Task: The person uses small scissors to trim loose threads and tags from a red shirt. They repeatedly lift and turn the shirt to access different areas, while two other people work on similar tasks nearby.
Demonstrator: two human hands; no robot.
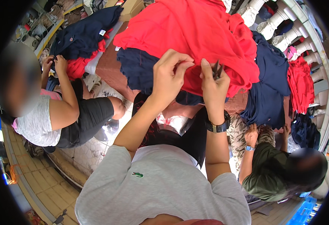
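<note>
Far off to the left of my hands, a seated co-worker in a grey-white top (37,125) bends over a pile of navy and red garments (82,41), both of that person's hands on the cloth. Between that pile and my left hand lies a bare stretch of the brown table (110,69), the only open room on that side.

My left hand (170,73) is raised in front of me, fingers bunched together and pinching a fold of the red garment (194,33). That garment spreads up and away from my fingertips, its bulk lying beyond and to the right of both hands, its hem running roughly crosswise under them. A navy garment (138,69) sits beneath it, just left of and below my left hand.

Just beside it, my right hand (214,84), with a dark wristwatch (219,126) on it, is closed around small dark thread snips (217,70), the blades pointing up at the red cloth close to the pinched fold. The two hands nearly touch; the right one is the nearer to the fold's edge.

Right of my right hand, more navy shirts (267,86) and red ones (299,82) hang over the table edge, crowding that side. Below them, a second co-worker in an olive top (267,172) reaches up to the navy cloth.
</note>
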